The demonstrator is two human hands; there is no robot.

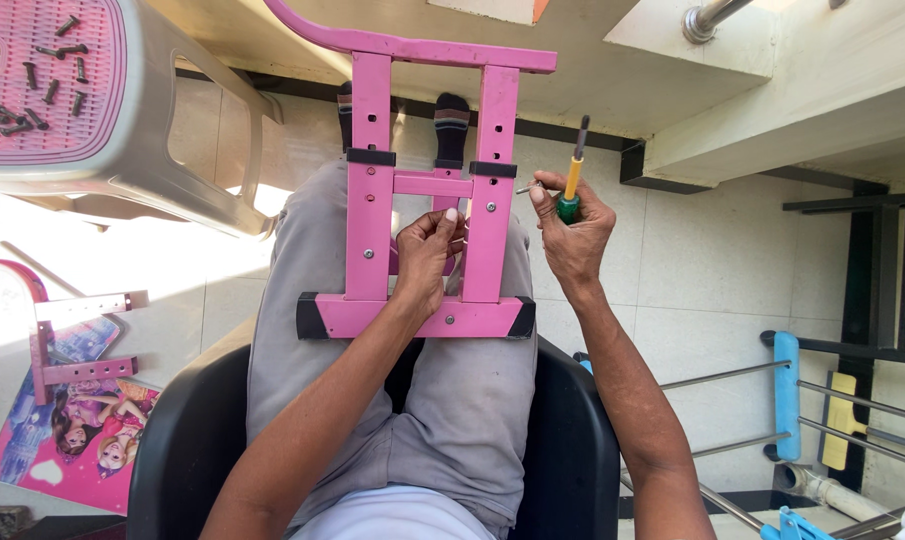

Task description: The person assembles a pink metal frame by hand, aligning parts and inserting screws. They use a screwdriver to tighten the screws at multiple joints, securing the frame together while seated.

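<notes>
Right hand gripping screwdriver, left hand steadying pink frame

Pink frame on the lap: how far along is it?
Done: the pink frame has several screws seated. In hand: the left hand reaches between the uprights; the right hand holds a screwdriver. Left: loose screws on the stool, bracket unattached.

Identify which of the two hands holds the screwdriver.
The right hand holds the screwdriver, with its yellow-and-green handle; the left hand grips the pink frame instead.
</notes>
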